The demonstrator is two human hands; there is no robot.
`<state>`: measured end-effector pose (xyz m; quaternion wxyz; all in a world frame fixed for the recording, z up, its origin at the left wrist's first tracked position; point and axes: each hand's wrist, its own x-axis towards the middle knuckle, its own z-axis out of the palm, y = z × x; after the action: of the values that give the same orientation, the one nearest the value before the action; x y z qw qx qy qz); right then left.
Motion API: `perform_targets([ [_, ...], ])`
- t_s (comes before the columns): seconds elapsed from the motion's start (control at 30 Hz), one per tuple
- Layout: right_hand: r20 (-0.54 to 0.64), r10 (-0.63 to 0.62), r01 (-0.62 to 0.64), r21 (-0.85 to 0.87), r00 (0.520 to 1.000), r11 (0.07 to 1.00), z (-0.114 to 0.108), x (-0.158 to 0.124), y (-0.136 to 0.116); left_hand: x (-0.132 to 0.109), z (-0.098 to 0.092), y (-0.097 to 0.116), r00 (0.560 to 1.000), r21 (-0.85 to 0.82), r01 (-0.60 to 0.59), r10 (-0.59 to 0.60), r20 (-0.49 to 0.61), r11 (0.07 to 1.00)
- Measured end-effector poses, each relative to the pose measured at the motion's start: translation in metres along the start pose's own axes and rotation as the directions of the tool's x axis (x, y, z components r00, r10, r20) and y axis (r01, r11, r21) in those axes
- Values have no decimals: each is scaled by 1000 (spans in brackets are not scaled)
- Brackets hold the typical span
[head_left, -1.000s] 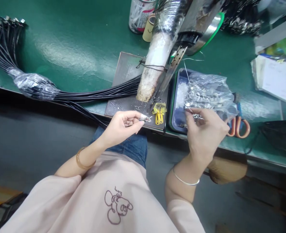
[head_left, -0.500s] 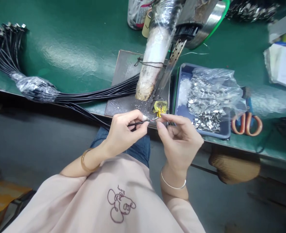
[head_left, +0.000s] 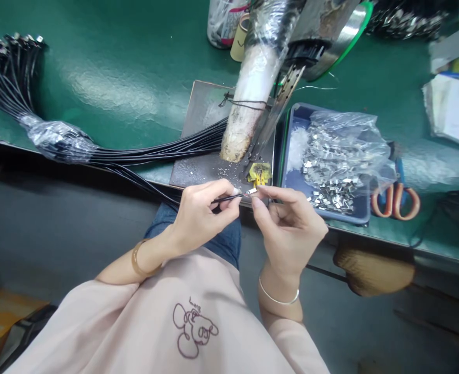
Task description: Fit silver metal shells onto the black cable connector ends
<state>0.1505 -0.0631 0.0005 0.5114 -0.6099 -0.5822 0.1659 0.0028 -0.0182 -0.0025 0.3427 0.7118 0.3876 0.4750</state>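
Observation:
Pinched between the thumb and fingers of my left hand (head_left: 209, 208) is the end of a black cable (head_left: 227, 198). Thin wires show at its tip. Close to that tip, my right hand (head_left: 287, 221) has its thumb and forefinger closed around a small silver metal connector (head_left: 251, 191), which meets the wire ends. Just beyond my fingertips sits a yellow fixture (head_left: 259, 175) on a dark plate (head_left: 198, 169). Above the plate, a soldering iron (head_left: 278, 104) slants down, next to a white plastic-wrapped tube (head_left: 243, 104).
A blue tray (head_left: 344, 215) with loose metal connectors and a plastic bag (head_left: 346, 140) stands right of the plate. Orange-handled scissors (head_left: 396, 200) lie beside it. The cable bundle (head_left: 61, 140) stretches leftward, and a solder wire spool (head_left: 348, 39) stands at the back.
The silver connector shows more clearly at the cable tip between my fingertips. Both hands have otherwise barely moved; the view has shifted slightly.

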Motion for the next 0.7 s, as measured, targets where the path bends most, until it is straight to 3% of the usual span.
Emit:
perform_targets([
  [0.7,-19,-20,19,-17,1000,1000,0,-1,-4,-3,0,0,999,29,-50,50,-13,998],
])
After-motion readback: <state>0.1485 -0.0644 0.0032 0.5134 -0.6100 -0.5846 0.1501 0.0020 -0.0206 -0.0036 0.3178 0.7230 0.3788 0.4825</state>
